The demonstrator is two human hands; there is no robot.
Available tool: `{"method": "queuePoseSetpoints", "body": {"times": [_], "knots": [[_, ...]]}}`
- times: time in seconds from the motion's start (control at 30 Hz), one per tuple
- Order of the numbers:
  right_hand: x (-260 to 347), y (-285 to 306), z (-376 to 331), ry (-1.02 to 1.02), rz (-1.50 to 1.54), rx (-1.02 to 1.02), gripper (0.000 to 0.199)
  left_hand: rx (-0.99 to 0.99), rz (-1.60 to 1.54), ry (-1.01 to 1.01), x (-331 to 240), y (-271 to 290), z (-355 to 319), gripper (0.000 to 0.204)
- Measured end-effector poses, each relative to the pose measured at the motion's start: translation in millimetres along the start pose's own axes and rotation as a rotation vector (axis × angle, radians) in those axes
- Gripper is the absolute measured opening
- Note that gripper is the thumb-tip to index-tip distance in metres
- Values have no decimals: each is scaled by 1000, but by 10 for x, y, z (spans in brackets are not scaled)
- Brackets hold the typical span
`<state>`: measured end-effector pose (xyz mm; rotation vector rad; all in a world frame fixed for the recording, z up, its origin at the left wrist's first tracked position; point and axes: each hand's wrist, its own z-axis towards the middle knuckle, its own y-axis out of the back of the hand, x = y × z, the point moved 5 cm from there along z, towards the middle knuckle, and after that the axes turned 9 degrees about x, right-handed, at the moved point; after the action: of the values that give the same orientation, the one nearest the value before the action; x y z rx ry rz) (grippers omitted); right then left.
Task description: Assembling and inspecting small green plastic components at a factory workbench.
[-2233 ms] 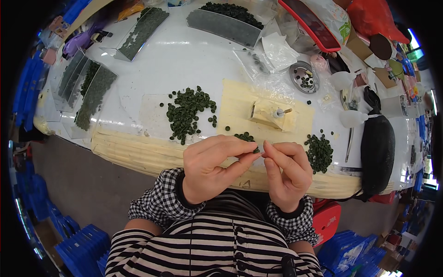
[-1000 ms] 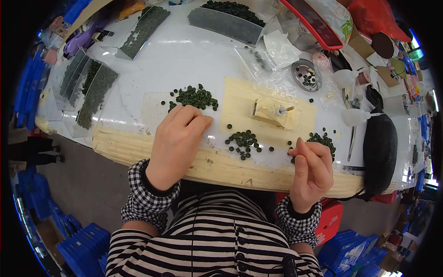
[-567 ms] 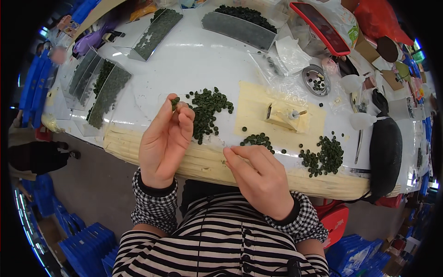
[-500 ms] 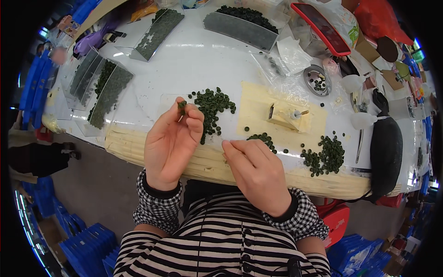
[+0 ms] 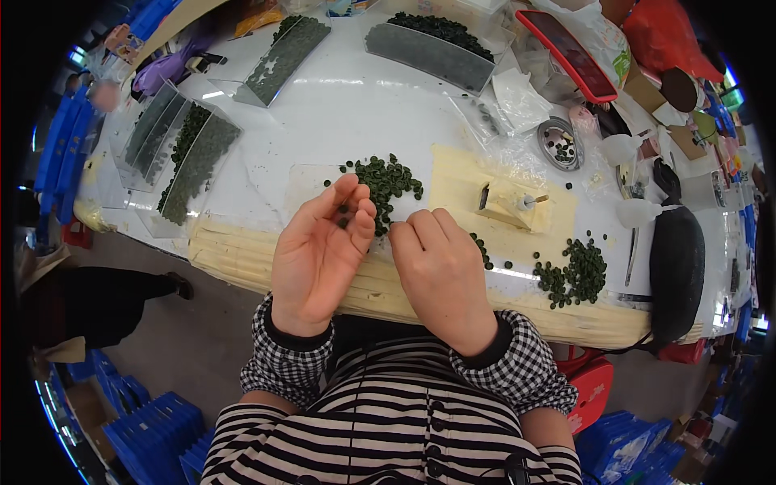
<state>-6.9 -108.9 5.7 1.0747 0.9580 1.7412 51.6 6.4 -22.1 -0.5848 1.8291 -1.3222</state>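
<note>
Fingers (image 5: 362,217) of the left hand (image 5: 317,257) curl loosely above an upturned palm; small dark green discs (image 5: 343,221) show between them and the thumb, though from where I stand I cannot tell whether they are pinched or merely cradled. The right hand (image 5: 443,275) is turned back-up, its fingers bent downward with the tips hidden; whether these pinch anything cannot be determined. Note the change: the right hand has advanced to the near edge of the main pile (image 5: 386,176), and the two hands now stand closer together, just apart. Judged from this, the discs are the work in hand, the left hand serving as holder and the right positioned at the supply. Along the near side of the white tabletop (image 5: 259,162) runs a pale yellow edge covering (image 5: 230,249). Beyond it lie a second pile (image 5: 582,273) to the right and a small group (image 5: 482,249) partly hidden by the right hand. Further back, a yellowish block (image 5: 505,212) with a projecting pin (image 5: 540,197) stands on a cream sheet (image 5: 453,171), untouched. Farthest off, clear trays (image 5: 428,58) contain similar green pieces; a phone (image 5: 566,56) in a red case lies to their right.
</note>
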Motion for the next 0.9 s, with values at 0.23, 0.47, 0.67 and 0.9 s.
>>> {"method": "queuePoseSetpoints", "body": {"times": [0.23,0.47,0.67,0.9], "knots": [[-265,408,-74,-187,716,-161,10,51,331,87,155,-80,-69,26],[-441,480,-214,-225,950,-173,8,207,360,252,486,-242,-70,25],[-493,586,-311,-199,834,-341,12,198,312,241,559,-291,-39,21],[-416,710,-388,-100,573,-322,19,241,352,190,674,-255,-11,18]]}}
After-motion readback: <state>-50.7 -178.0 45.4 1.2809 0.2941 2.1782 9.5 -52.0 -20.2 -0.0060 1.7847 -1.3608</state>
